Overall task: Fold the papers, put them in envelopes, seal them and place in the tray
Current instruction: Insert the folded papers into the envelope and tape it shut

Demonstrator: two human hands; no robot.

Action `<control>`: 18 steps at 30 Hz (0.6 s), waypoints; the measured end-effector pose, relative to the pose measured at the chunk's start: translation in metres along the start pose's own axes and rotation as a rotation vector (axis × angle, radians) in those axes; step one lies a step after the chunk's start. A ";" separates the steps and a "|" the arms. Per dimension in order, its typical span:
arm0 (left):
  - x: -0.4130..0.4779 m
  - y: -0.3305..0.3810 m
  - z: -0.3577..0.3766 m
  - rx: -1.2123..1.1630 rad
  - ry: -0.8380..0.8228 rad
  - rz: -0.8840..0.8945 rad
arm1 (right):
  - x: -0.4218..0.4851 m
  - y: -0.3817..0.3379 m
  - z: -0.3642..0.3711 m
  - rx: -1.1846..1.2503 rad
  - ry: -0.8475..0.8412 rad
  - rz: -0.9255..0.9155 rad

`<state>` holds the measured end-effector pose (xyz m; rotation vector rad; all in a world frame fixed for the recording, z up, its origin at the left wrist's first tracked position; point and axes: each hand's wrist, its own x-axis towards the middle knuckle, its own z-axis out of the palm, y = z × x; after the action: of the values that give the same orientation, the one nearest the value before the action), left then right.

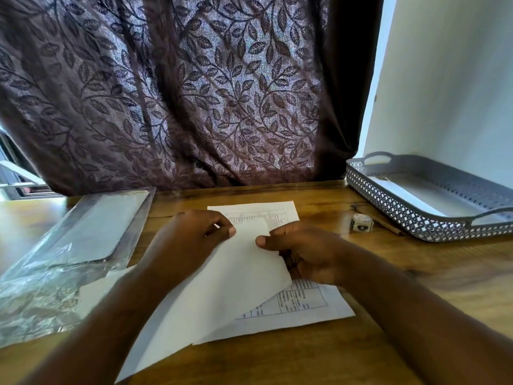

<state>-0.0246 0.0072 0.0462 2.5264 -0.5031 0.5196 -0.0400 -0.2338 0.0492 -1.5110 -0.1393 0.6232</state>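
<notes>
A white sheet of paper [219,284] is lifted over the middle of the wooden table, its blank back facing me. My left hand [191,234] pinches its upper edge between thumb and fingers. My right hand [302,251] grips the sheet's right edge, thumb on top. Under it lies a printed paper [299,309] with a table of text, flat on the table. The grey perforated tray [416,215] stands at the back right with a white envelope [410,195] lying inside. A clear plastic pack of envelopes [91,232] lies at the left.
A small roll of tape [361,223] and a thin brown stick [383,221] lie just left of the tray. A dark leaf-patterned curtain [180,93] hangs behind the table. A white wall [449,79] rises at the right.
</notes>
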 end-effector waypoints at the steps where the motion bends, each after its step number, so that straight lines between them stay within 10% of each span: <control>1: 0.000 0.001 0.000 -0.002 -0.005 0.037 | -0.002 -0.001 -0.001 0.018 -0.057 0.018; 6: 0.001 0.007 -0.004 -0.133 -0.020 0.084 | -0.008 -0.002 0.000 0.039 -0.259 0.045; 18: -0.006 0.005 -0.032 0.204 0.141 0.112 | -0.014 -0.012 -0.011 0.190 -0.142 -0.071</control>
<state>-0.0401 0.0214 0.0712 2.6383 -0.5660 0.8225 -0.0431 -0.2491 0.0634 -1.2738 -0.2357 0.6680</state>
